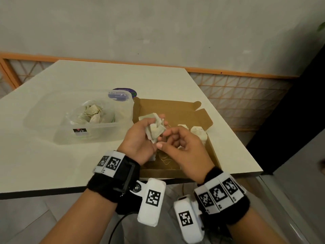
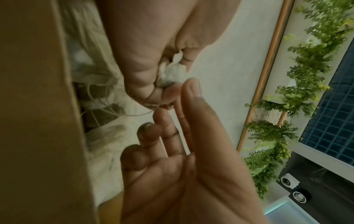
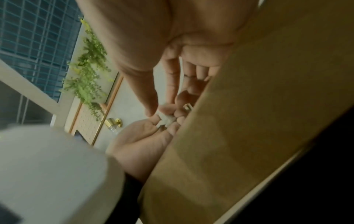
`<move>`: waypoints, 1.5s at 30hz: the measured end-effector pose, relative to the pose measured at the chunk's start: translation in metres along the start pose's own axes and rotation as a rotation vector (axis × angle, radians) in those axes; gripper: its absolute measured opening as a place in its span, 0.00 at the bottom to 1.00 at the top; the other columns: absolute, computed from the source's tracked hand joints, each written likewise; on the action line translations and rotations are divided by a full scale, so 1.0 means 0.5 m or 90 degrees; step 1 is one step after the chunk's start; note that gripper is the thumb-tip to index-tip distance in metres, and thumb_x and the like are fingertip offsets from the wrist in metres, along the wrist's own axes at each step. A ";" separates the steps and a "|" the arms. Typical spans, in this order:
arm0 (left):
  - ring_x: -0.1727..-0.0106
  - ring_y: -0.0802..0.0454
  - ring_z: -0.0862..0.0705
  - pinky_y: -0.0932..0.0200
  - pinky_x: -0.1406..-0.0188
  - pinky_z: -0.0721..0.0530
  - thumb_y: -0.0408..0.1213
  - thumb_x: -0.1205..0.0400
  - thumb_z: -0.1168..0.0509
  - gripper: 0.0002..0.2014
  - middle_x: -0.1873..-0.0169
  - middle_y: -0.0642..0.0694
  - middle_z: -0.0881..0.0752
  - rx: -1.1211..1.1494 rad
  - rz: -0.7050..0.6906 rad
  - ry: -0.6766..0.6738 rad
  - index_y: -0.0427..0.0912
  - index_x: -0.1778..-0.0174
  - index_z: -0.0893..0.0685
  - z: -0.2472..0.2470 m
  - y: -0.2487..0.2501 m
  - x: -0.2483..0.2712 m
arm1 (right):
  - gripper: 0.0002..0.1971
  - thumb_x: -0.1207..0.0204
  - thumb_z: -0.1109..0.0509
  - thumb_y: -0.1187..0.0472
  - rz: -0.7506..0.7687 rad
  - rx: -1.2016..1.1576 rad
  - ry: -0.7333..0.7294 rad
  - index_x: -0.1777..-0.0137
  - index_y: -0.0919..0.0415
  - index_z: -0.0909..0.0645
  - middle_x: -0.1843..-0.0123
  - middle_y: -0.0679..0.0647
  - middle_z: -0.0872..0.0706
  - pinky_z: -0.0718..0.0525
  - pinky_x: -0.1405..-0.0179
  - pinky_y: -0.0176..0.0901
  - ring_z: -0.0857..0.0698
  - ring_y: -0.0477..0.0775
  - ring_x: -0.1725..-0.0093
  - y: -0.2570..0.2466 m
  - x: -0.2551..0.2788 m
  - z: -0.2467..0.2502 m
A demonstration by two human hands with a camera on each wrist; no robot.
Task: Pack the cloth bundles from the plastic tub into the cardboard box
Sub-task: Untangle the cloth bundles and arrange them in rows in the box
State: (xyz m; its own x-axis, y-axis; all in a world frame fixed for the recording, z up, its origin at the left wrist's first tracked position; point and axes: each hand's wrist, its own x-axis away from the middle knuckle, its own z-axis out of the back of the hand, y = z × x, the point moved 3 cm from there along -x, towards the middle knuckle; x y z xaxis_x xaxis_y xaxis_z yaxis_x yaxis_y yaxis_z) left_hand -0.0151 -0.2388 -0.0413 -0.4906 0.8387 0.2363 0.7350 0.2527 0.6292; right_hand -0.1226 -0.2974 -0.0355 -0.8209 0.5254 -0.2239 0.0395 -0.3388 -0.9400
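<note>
Over the open cardboard box (image 1: 168,107) my left hand (image 1: 140,138) grips a crumpled off-white cloth bundle (image 1: 155,131). My right hand (image 1: 181,147) meets it from the right, thumb and forefinger pinching the bundle's near edge and the other fingers loosely curled. In the left wrist view the left hand (image 2: 143,45) clenches the bundle (image 2: 172,74), and the right hand's thumb touches it. The right wrist view shows the bundle (image 3: 166,120) between both hands. More bundles (image 1: 198,132) lie in the box. Others (image 1: 93,113) sit in a clear bag inside the plastic tub (image 1: 98,134).
The tub stands left of the box on a white table (image 1: 52,164), with a purple round lid (image 1: 123,94) behind it. Loose string (image 1: 165,159) lies in the box's near part. The box sits close to the table's front and right edges. A wall runs behind.
</note>
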 end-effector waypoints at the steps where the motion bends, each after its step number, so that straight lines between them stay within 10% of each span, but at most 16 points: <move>1: 0.74 0.53 0.20 0.67 0.79 0.22 0.35 0.15 0.48 0.12 0.65 0.43 0.18 0.000 -0.002 0.003 0.38 0.46 0.19 0.001 -0.001 0.000 | 0.12 0.33 0.22 0.63 0.005 -0.013 0.016 0.52 0.54 0.21 0.64 0.44 0.18 0.20 0.58 0.35 0.22 0.44 0.63 0.004 -0.002 -0.005; 7: 0.73 0.53 0.21 0.61 0.70 0.20 0.37 0.12 0.49 0.12 0.63 0.44 0.16 -0.070 -0.024 -0.009 0.42 0.45 0.20 -0.002 -0.011 0.003 | 0.21 0.35 0.21 0.58 -0.009 -0.004 0.055 0.46 0.48 0.26 0.63 0.52 0.21 0.19 0.58 0.43 0.22 0.49 0.63 0.020 -0.007 -0.012; 15: 0.53 0.49 0.15 0.61 0.63 0.14 0.39 0.12 0.48 0.13 0.55 0.42 0.15 -0.060 -0.006 -0.020 0.39 0.45 0.19 -0.002 -0.017 0.003 | 0.05 0.27 0.27 0.64 0.016 -0.093 0.158 0.60 0.54 0.20 0.63 0.52 0.16 0.19 0.63 0.36 0.20 0.44 0.65 0.029 -0.007 0.015; 24: 0.77 0.61 0.29 0.72 0.85 0.34 0.39 0.16 0.39 0.07 0.73 0.50 0.24 -0.202 -0.024 -0.019 0.43 0.57 0.18 0.008 -0.020 -0.003 | 0.11 0.22 0.34 0.67 -0.072 -0.351 0.193 0.65 0.56 0.28 0.66 0.53 0.17 0.28 0.79 0.32 0.22 0.46 0.71 0.038 -0.014 0.032; 31: 0.77 0.62 0.34 0.73 0.84 0.38 0.42 0.29 0.28 0.08 0.73 0.51 0.28 -0.353 -0.067 -0.091 0.44 0.62 0.20 0.001 -0.030 0.008 | 0.19 0.32 0.27 0.68 -0.069 -0.305 0.126 0.44 0.52 0.24 0.59 0.55 0.13 0.20 0.72 0.36 0.18 0.48 0.68 0.036 -0.013 0.031; 45: 0.79 0.63 0.33 0.74 0.84 0.37 0.36 0.18 0.35 0.05 0.65 0.48 0.24 -0.242 -0.124 -0.022 0.45 0.60 0.22 0.008 -0.019 0.002 | 0.02 0.32 0.31 0.57 -0.095 -0.454 0.182 0.62 0.52 0.21 0.58 0.48 0.16 0.18 0.66 0.37 0.18 0.48 0.59 0.037 -0.012 0.042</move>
State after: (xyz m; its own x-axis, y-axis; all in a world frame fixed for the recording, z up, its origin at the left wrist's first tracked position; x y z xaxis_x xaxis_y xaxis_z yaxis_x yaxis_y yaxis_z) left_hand -0.0210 -0.2385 -0.0500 -0.5823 0.8103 0.0655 0.4022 0.2171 0.8894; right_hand -0.1290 -0.3232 -0.0460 -0.6718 0.7391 -0.0495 0.3762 0.2828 -0.8823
